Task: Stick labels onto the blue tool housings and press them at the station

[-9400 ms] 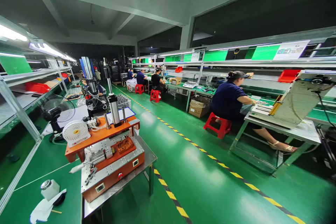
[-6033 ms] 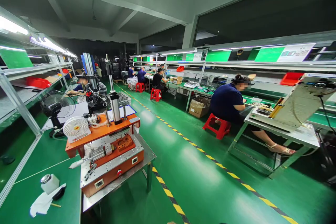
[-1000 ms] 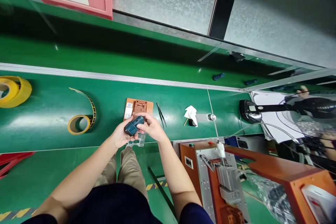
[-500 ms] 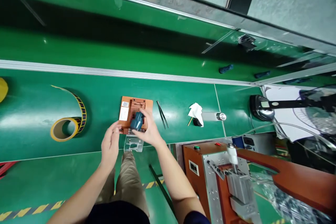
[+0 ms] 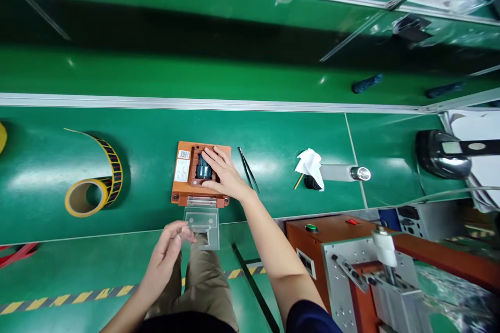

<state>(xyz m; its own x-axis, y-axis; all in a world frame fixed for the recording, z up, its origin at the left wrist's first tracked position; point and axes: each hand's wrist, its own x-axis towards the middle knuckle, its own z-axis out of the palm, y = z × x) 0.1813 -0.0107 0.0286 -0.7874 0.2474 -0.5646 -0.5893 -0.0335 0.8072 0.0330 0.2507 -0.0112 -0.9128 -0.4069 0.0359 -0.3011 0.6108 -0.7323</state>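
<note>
An orange-brown fixture block [image 5: 181, 188] lies on the green bench with a dark blue plastic housing [image 5: 203, 167] in its recess. My right hand [image 5: 224, 173] lies over the recess's right side, fingers stretched out and touching the housing, thumb spread below. A hinged clear plastic cover [image 5: 211, 218] hangs open from the fixture's near edge, beyond the bench. At its left edge is my left hand [image 5: 169, 250], fingers curled and closed on the cover, fingertips partly seen through it. Black tweezers [image 5: 248, 169] lie right of the fixture.
A yellow-edged label roll [image 5: 86, 197] stands at left, its strip curling outward. Rightward are a white tissue [image 5: 310, 164], a bottle [image 5: 339, 173] and a dark device [image 5: 443, 153]. An orange machine [image 5: 304, 234] stands at the near right. A metal rail [image 5: 234, 105] borders the bench's back.
The dark blue housing has turned upright and now sits in the recess. My right hand has flattened over it. My left hand has moved down from the fixture to the clear cover.
</note>
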